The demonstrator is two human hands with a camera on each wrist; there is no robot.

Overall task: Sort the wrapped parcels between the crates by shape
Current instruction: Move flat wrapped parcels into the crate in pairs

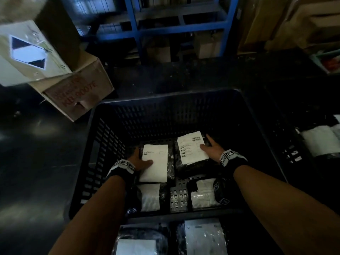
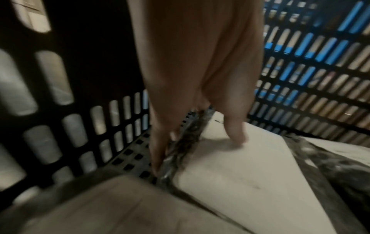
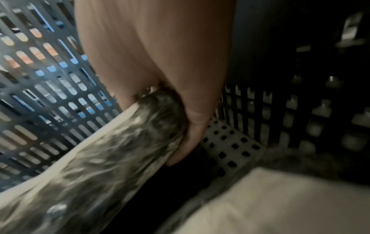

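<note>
Left hand [image 1: 139, 161] is gripping the plain flat parcel [image 1: 155, 162]; right hand [image 1: 211, 149] is gripping the labelled parcel [image 1: 191, 147], both lying lengthwise away from them, side by side in the crate [image 1: 165, 100].

Label print [image 1: 191, 147] too small to read; near crate [image 1: 165, 236] cut off.

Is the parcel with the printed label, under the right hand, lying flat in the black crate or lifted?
Cannot tell. The right hand grips the labelled parcel by its edge inside the black crate; its underside is hidden.
</note>
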